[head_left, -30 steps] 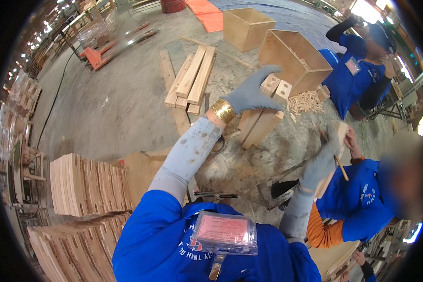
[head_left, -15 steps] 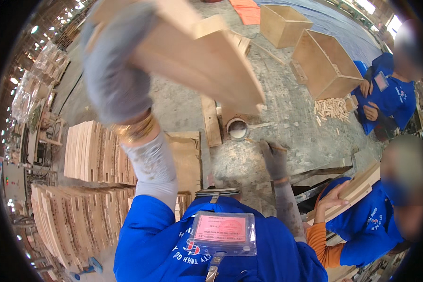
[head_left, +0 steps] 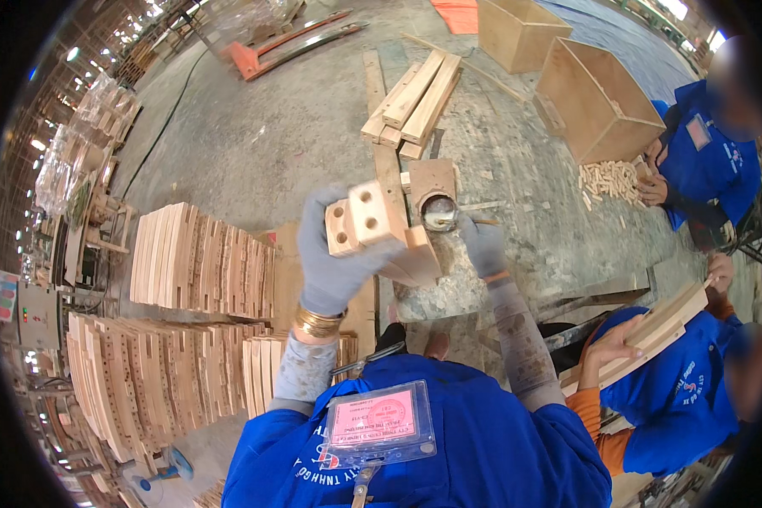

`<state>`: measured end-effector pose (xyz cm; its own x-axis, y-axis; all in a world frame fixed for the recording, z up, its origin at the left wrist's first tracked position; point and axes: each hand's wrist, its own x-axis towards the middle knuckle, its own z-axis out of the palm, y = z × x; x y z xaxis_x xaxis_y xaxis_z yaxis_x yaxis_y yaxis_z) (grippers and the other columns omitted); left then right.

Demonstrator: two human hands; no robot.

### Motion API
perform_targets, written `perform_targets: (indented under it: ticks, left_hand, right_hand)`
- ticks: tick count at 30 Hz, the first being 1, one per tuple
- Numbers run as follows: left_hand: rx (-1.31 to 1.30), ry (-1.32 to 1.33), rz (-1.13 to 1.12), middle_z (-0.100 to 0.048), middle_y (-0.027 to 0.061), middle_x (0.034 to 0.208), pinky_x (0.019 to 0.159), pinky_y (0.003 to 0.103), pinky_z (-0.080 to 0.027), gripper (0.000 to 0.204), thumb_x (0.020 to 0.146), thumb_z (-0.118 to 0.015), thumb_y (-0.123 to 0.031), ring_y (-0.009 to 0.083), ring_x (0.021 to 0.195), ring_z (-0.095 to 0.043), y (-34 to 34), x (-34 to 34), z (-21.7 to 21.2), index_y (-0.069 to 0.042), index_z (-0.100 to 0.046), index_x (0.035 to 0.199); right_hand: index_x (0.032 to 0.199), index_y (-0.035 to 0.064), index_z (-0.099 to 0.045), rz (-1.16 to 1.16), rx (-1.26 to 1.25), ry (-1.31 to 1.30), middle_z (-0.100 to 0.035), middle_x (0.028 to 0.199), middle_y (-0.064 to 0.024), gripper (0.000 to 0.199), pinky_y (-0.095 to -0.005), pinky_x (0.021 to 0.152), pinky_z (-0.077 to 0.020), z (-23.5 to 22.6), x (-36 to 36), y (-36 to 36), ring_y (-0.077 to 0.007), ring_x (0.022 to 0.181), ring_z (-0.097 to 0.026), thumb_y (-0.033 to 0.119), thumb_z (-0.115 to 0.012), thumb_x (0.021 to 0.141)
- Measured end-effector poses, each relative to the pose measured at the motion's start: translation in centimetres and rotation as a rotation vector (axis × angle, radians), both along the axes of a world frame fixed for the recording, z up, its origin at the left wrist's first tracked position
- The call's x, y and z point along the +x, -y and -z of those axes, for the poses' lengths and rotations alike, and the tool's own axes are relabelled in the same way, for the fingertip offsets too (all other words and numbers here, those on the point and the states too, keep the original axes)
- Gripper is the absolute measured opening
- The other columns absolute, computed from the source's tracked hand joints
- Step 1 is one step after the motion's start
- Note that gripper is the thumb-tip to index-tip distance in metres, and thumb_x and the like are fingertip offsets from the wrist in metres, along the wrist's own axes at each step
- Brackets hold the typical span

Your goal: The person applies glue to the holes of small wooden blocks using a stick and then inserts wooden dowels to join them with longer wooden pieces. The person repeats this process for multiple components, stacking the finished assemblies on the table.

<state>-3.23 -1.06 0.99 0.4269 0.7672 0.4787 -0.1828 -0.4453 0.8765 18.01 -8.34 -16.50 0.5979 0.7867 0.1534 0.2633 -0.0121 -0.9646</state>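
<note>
My gloved left hand [head_left: 334, 258] grips pale wooden pieces [head_left: 376, 213] side by side, their ends turned up and showing round drilled holes. Just right of them, a small round pot [head_left: 438, 212] with whitish liquid stands on the worktable [head_left: 533, 220]. Beside its rim is my gloved right hand [head_left: 483, 245], closed on a thin wooden stick [head_left: 486, 222]. The stick's far end, at the pot, is too small to make out. A flat brown wooden piece [head_left: 432, 174] lies just beyond the pot.
Several wooden rails [head_left: 415, 97] lie farther up the table. Dowels [head_left: 610, 182] are heaped beside a plywood box [head_left: 597, 102]. Stacks of wooden boards [head_left: 199, 258] stand to my left. One co-worker [head_left: 711, 152] sits at the dowels; another [head_left: 681, 381] holds a long wooden piece nearby.
The wooden pieces in my left hand have come down and nearer, from high at upper left to beside the pot, ends now upward. My right hand has moved up to the pot's rim.
</note>
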Motion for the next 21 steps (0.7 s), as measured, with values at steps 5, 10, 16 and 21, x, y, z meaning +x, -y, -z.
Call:
perform_targets:
  ticks: [5, 10, 16, 21]
  left_hand:
    - [0.012, 0.063, 0.013, -0.055, 0.0113, 0.103, 0.078, 0.031, -0.052, 0.096, 0.056, -0.084, -0.011, 0.0181, 0.092, -0.058, 1.2, 0.8, 0.7, -0.003, -0.024, 0.13]
    - [-0.051, -0.064, 0.08, -0.055, 0.0115, 0.104, 0.077, 0.032, -0.053, 0.095, 0.056, -0.085, -0.011, 0.0185, 0.093, -0.058, 0.3, -0.9, 0.1, -0.002, -0.025, 0.129]
    - [-0.068, -0.14, 0.085, -0.057, 0.0102, 0.103, 0.077, 0.03, -0.052, 0.071, 0.056, -0.085, -0.013, 0.016, 0.093, -0.058, -0.5, -1.8, 0.5, -0.001, -0.041, 0.111]
    - [-0.022, -0.139, 0.134, -0.057, 0.0087, 0.101, 0.075, 0.028, -0.051, 0.064, 0.058, -0.084, -0.013, 0.0134, 0.089, -0.058, 0.7, 0.5, 0.2, -0.002, -0.045, 0.108]
  right_hand:
    - [0.086, -0.0041, -0.063, 0.098, 0.061, -0.468, -0.061, 0.071, -0.0077, 0.023, -0.0256, 0.061, -0.0499, 1.1, -0.9, 1.1, -0.0112, 0.064, -0.059, 0.018, -0.056, 0.086]
    - [0.104, -0.0021, -0.055, 0.192, 0.074, -0.917, -0.061, 0.091, -0.0126, 0.026, -0.0299, 0.064, -0.0502, 2.4, -0.7, 2.9, -0.0187, 0.075, -0.061, 0.018, -0.055, 0.087]
    - [0.097, -0.0003, -0.056, 0.258, 0.26, -1.179, -0.059, 0.084, -0.0092, 0.021, -0.0265, 0.056, -0.0465, 3.3, 0.3, 2.3, -0.0161, 0.069, -0.057, 0.018, -0.054, 0.088]
    - [0.078, 0.003, -0.052, 0.288, 0.417, -1.015, -0.048, 0.063, -0.0033, 0.019, -0.024, 0.045, -0.0367, -0.7, 2.6, 0.9, -0.0118, 0.052, -0.046, 0.02, -0.055, 0.088]
